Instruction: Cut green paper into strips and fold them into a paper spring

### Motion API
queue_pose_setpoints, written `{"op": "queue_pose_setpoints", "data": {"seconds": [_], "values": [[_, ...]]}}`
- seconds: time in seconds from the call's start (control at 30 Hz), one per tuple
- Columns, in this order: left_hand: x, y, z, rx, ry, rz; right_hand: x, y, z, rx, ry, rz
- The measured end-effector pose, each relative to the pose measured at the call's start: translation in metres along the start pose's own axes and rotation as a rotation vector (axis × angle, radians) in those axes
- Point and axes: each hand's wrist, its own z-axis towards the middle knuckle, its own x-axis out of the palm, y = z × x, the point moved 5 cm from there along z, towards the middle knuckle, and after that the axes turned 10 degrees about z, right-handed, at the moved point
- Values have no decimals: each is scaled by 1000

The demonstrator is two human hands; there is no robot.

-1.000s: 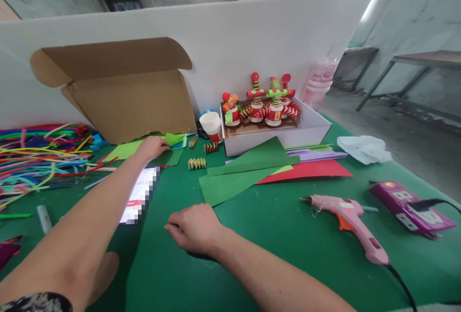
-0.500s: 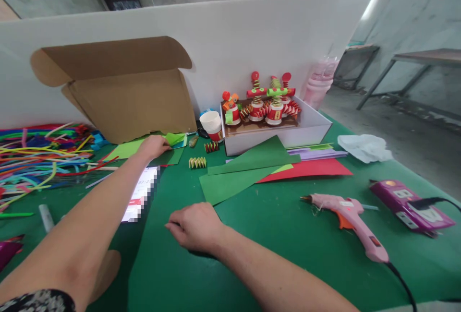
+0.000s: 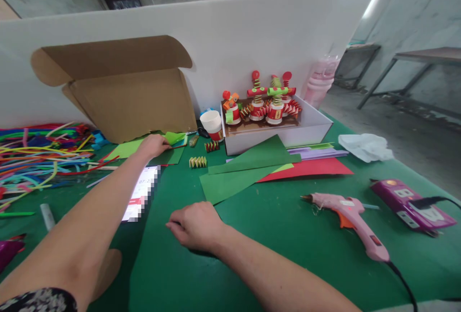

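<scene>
Our left hand (image 3: 154, 146) at coloured paper (image 3: 175, 137), grip unclear, our right hand (image 3: 199, 225) loosely closed, phone (image 3: 137, 200) partly behind left forearm (image 3: 97, 206), glue gun (image 3: 349, 207) at right.

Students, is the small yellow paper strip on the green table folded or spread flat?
Folded: the yellow paper strip shows a row of sharp zigzag pleats.

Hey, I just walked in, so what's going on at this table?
A person is working among paper crafts. Their left hand is at the coloured paper by the cardboard box; whether it grips a sheet is unclear. The right hand rests loosely curled on the green table, nothing visible in it. Small figures stand in a white box, and a pink glue gun lies unheld.
</scene>
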Motion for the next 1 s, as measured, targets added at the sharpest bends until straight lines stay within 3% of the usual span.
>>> {"op": "queue_pose_setpoints", "data": {"seconds": [1.0], "values": [[-3,3,0,-55,6,-21,-1,1,0,-8,12,-7]]}}
